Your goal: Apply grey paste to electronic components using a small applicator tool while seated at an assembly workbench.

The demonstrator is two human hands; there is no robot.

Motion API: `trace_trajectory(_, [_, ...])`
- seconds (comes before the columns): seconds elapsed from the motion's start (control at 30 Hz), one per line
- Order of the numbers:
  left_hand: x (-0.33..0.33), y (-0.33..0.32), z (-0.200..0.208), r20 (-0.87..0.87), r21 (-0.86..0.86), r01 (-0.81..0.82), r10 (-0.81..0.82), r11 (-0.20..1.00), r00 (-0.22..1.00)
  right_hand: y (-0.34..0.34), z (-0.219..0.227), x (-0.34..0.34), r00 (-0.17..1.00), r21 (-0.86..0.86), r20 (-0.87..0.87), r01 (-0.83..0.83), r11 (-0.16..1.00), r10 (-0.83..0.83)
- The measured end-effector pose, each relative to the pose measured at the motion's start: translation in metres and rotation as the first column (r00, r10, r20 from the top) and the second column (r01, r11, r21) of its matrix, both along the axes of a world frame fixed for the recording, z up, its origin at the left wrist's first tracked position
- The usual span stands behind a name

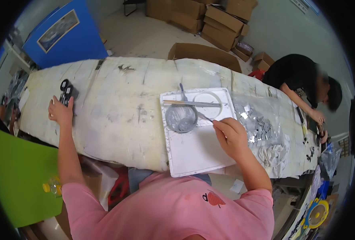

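Note:
At the left of the table, my left hand (60, 111) has its thumb and fingers around the near end of a small cluster of black parts with round, ring-like ends (66, 93). My right hand (232, 137) pinches a thin, grey-smeared stirring stick (205, 117), whose far end reaches the rim of a round bowl (181, 119) coated with grey paste. The bowl sits on a white foam tray (193, 152). Across the bowl's far side lie thin sticks (191, 103). A white ring (218, 96) and a grey-smeared handle (182, 90) are beyond it.
Small grey and shiny square pieces (259, 127) lie on plastic sheeting right of the tray, near crumpled white tissue (272, 155). Another person (301, 82) works at the right end beside small black pieces (310, 153). Cardboard boxes (203, 52) stand beyond the table.

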State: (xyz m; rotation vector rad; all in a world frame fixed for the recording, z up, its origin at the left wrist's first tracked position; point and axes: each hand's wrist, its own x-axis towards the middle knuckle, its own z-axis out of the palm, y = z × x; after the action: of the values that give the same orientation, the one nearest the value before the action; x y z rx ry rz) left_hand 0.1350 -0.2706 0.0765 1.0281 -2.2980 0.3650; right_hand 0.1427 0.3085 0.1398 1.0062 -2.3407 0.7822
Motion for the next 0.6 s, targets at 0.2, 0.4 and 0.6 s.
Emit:
trace_trajectory(0.2, [-0.015,0.087,-0.022,-0.302,0.129,0.459,-0.406,0.879,0.863,-0.022,0.003,-0.023,0.980,-0.025,0.165,-0.111,0.993,0.114])
trace_trajectory(0.4, [-0.031,0.199,-0.038,-0.428,0.390,0.594,-0.433,0.703,0.793,-0.032,-0.008,-0.032,0.958,-0.030,0.234,-0.161,0.986,0.164])
trace_trajectory(0.6, [-0.031,0.205,-0.062,-0.416,0.332,0.591,-0.448,0.735,0.791,-0.033,-0.031,-0.035,0.951,-0.104,0.270,-0.126,0.986,0.150])
